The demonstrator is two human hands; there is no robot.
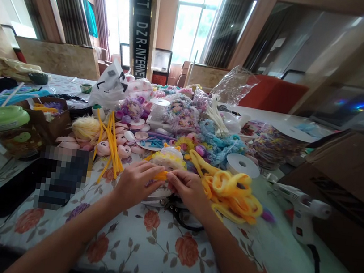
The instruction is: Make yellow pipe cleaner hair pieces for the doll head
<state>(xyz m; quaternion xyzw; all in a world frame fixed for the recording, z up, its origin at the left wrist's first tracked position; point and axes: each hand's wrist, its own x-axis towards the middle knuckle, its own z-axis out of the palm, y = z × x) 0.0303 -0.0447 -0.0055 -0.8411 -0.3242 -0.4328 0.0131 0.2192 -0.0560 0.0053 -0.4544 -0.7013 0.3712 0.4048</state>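
In front of me, low over the table, both hands meet at a short yellow-orange piece (160,175) that looks like bunched pipe cleaners. My left hand (138,182) is closed on its left end, fingers laid along the top. The fingertips of my right hand (191,191) pinch its right end. Just behind my fingers sits a small doll part (168,157) with yellow and white trim. Black-handled scissors (187,218) lie under my right wrist, partly hidden. A white round object below the hands is mostly covered.
Yellow pipe cleaners (113,145) lie left, beside doll heads (124,151). A fluffy yellow cord pile (235,191) and a white glue gun (305,212) are at right. A cardboard box (346,191) borders the right side. A dark phone (8,191) lies left near a green-lidded jar (3,119).
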